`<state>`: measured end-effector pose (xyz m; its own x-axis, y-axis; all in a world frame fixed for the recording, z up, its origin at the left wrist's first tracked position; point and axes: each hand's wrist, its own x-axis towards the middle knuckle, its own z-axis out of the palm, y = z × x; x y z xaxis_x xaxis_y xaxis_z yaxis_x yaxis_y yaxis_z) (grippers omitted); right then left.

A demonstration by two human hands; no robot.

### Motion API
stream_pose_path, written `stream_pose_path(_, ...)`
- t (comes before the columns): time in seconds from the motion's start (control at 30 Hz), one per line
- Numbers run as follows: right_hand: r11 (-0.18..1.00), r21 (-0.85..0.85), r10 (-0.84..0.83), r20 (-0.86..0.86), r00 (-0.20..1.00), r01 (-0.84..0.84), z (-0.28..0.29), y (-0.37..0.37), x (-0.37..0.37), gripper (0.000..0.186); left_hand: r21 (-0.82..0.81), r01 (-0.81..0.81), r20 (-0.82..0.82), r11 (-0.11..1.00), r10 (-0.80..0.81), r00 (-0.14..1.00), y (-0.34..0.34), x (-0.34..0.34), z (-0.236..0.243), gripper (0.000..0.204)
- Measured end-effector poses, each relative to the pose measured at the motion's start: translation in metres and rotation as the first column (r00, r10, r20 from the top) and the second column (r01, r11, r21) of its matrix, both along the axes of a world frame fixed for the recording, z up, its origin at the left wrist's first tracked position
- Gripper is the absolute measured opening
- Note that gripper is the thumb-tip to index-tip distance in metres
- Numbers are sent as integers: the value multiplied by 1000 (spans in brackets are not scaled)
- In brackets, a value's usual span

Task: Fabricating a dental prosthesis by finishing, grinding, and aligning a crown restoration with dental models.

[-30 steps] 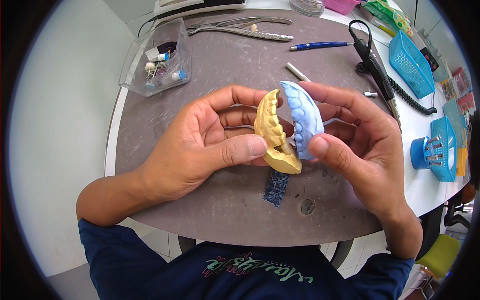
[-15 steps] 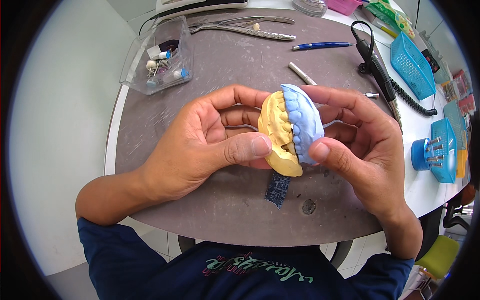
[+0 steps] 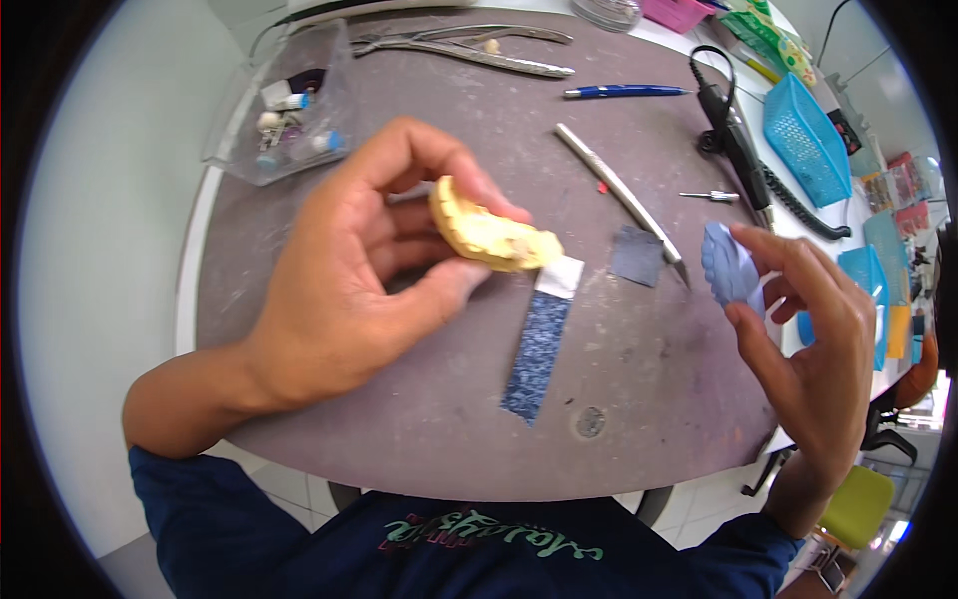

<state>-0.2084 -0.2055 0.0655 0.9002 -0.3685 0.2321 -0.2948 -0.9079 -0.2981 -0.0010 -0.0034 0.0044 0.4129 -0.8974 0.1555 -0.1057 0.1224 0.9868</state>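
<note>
Between the thumb and fingers of my left hand (image 3: 349,270) is a yellow dental cast (image 3: 489,237), tilted above the table. Off to the right, my right hand (image 3: 813,329) grips a blue dental cast (image 3: 730,268) by its edge, teeth facing left. The two casts are well apart. Under and beside the yellow cast lies a dark blue speckled strip (image 3: 539,344) with a white end. A craft knife (image 3: 619,185) with a pale handle and a small dark grey square (image 3: 637,255) lie between my hands.
A clear plastic box (image 3: 284,110) of small burs and polishing pieces stands at the far left. Long metal pliers (image 3: 469,48), a blue pen (image 3: 627,91) and a small metal bur (image 3: 711,196) lie farther back. A corded handpiece (image 3: 733,140) and a blue basket (image 3: 806,140) are at right.
The two casts, held against each other before, are now separated. My right hand has carried the blue one right; my left hand has tilted the yellow one and drawn it left.
</note>
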Motion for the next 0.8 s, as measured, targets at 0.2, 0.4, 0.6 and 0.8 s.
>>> stream_pose_path(0.2,999,-11,-39,-150,988,38,-2,-5,-31,45,162,-218,486,963,114,867,1,6,10,30)
stream_pose_path(0.4,958,-195,-211,22,977,211,-7,-28,-11,30,142,-218,663,966,70,745,1,8,7,27)
stream_pose_path(0.6,814,-545,-308,-108,945,203,-13,-57,26,43,101,-182,641,978,76,764,3,11,2,23)
stream_pose_path(0.8,864,-396,-412,-198,890,312,-21,-64,43,49,96,-174,618,980,78,783,2,12,-1,21)
